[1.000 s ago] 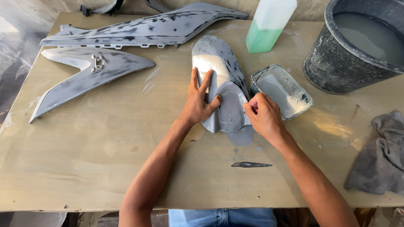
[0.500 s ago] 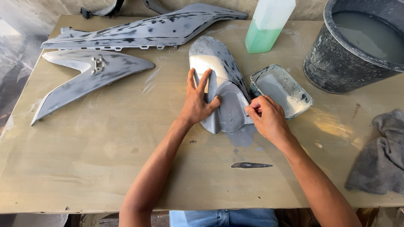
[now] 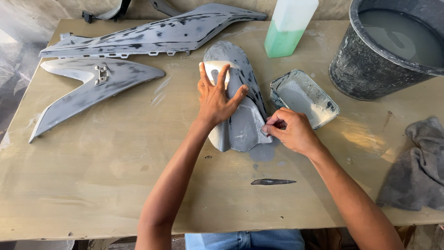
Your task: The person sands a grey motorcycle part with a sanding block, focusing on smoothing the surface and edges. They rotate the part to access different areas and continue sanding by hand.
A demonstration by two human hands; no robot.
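We see the left hand [image 3: 216,99] pressed flat, fingers spread, on the grey fender panel [image 3: 240,115] mid-bench [image 3: 92,185]; the right hand [image 3: 291,132] pinches, perhaps sandpaper, at the panel's lower right edge.

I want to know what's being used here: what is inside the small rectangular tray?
The tray holds a thin pale grey slurry with whitish residue along its walls; its bottom is covered by it.

R hand [image 3: 293,132] slid down-right | now at fender [image 3: 240,111] lower edge
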